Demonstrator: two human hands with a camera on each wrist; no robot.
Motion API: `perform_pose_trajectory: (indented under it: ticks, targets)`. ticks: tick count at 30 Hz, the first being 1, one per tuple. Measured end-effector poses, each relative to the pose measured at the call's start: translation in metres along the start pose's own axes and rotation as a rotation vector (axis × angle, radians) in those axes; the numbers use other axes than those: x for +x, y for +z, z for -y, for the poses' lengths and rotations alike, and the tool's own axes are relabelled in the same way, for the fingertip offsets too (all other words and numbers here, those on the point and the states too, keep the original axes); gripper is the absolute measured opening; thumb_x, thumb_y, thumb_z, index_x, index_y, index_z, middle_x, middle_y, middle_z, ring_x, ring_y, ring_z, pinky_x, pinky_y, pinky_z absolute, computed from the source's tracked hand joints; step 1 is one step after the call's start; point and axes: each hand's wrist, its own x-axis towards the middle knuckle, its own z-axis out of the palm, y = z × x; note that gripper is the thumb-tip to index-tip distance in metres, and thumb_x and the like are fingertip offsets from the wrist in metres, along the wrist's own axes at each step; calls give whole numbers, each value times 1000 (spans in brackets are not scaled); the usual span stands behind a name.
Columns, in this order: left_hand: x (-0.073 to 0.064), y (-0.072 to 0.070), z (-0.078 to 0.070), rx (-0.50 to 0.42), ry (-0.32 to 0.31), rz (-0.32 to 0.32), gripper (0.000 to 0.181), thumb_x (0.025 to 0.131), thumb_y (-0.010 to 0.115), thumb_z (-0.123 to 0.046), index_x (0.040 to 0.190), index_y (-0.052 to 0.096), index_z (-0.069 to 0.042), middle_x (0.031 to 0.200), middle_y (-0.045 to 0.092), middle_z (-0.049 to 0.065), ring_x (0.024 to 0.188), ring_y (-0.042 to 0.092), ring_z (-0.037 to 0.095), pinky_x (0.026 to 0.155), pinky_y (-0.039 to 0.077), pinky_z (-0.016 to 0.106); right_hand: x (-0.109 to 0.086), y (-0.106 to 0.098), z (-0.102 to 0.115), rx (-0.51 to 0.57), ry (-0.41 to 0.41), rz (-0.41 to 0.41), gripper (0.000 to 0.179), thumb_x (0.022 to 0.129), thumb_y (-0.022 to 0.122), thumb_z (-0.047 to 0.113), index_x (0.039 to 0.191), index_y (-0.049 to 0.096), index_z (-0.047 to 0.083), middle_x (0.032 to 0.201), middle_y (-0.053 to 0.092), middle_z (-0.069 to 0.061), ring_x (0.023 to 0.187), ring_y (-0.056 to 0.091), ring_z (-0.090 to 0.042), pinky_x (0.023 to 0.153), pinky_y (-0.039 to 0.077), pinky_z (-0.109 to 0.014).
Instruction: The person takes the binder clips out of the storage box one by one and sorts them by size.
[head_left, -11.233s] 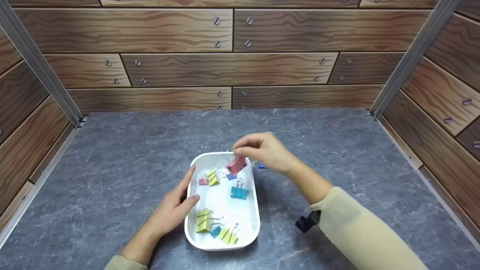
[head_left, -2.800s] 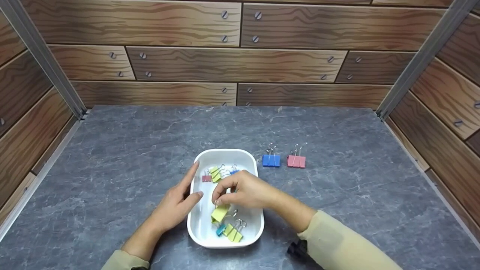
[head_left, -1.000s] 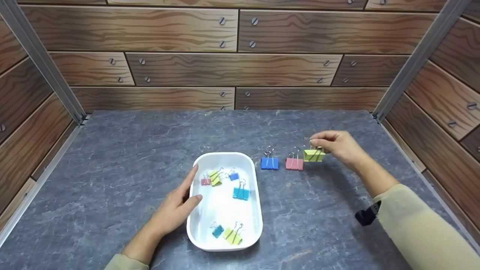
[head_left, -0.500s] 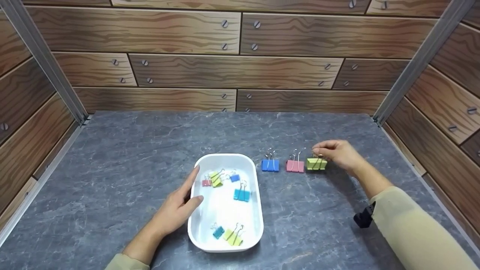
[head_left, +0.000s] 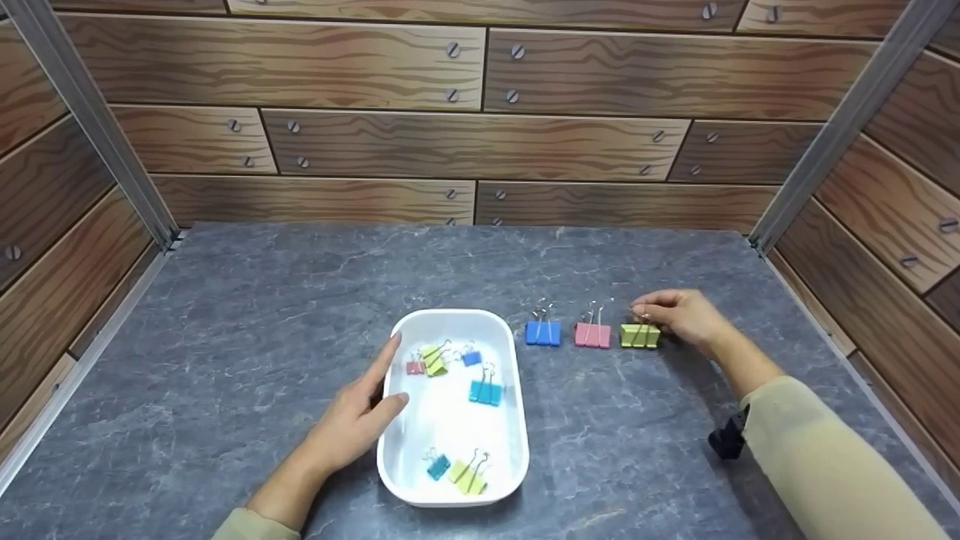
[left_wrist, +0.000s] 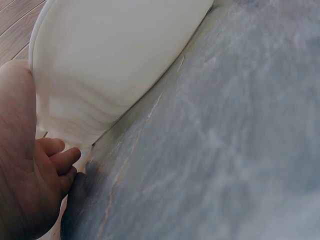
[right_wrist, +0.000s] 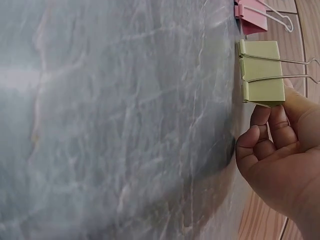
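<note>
My right hand (head_left: 688, 319) pinches a wire handle of a yellow-green binder clip (head_left: 639, 339), which stands upright at the right end of a short row. Left of it in that row are a pink binder clip (head_left: 592, 337) and a blue binder clip (head_left: 542, 335), handles up. In the right wrist view the yellow-green clip's broad face (right_wrist: 266, 75) shows, the fingertips hidden behind it. My left hand (head_left: 346, 421) rests against the left side of a white tray (head_left: 521, 450), index finger and thumb nearly straight at the rim.
Inside the tray lie a teal-blue binder clip (head_left: 485, 394), a small blue clip (head_left: 471, 358), a small pink clip (head_left: 415, 368), a yellow clip (head_left: 434, 361), a small teal clip (head_left: 439, 468) and another yellow clip (head_left: 469, 478). Wood-patterned panels (head_left: 375, 142) enclose the grey marbled table (head_left: 285, 300).
My right hand took the yellow-green clip from the tray, carried it right and lowered it beside the pink one. Earlier, a pink clip left the tray for the row. My left hand stayed.
</note>
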Motion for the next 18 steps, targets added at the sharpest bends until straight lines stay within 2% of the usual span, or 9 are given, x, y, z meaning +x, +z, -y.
perform_pose_trajectory:
  ticks: [8,18]
  targets:
    - [0,1,-1,-5,-22,3,77,104,60,-23,171,23,-32,165,42,13,148,44,26,117,40,51,3,0,-7,25,10,22,39,103,72,20,129,70,-9,98,79,6,85,67,0,72,54,-20]
    - [1,1,-2,10,-15,-9,77,104,60,-25,171,24,-32,165,42,14,150,42,29,119,36,53,6,0,-11,-40,-9,0,39,102,73,22,130,72,-6,109,78,-1,89,62,-4,76,51,-21]
